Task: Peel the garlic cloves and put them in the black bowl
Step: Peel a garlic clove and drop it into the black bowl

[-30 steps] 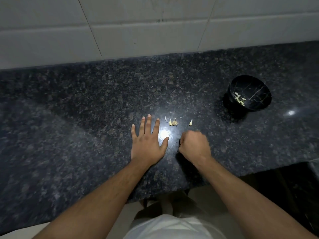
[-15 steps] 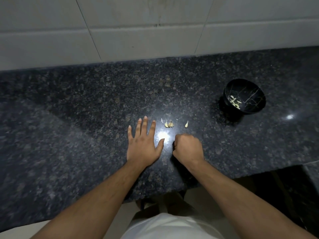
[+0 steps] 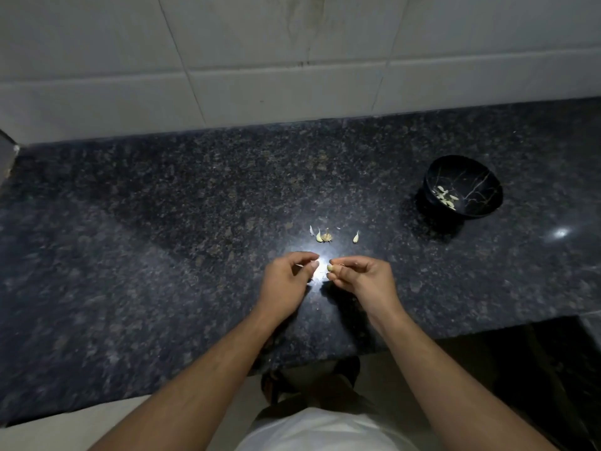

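My right hand (image 3: 362, 278) pinches a small pale garlic clove (image 3: 330, 267) at its fingertips, just above the dark granite counter (image 3: 156, 255). My left hand (image 3: 286, 281) hovers right beside it with curled fingers, its thumb tip close to the clove, and I see nothing held in it. Beyond the hands, two loose cloves (image 3: 319, 237) (image 3: 356, 237) and a brownish garlic remnant (image 3: 327, 237) lie on the counter. The black bowl (image 3: 484, 177) stands at the far right, an arm's reach away, with several peeled cloves (image 3: 446, 195) inside.
A scrap of white peel (image 3: 311, 230) lies by the loose cloves. A white tiled wall (image 3: 292, 76) backs the counter. The counter's front edge runs just below my wrists, and on the right it steps back to a dark gap (image 3: 536, 369).
My left hand has lifted off the counter and curled. My right fist has opened up into a pinch on a clove. Both hands have come together.
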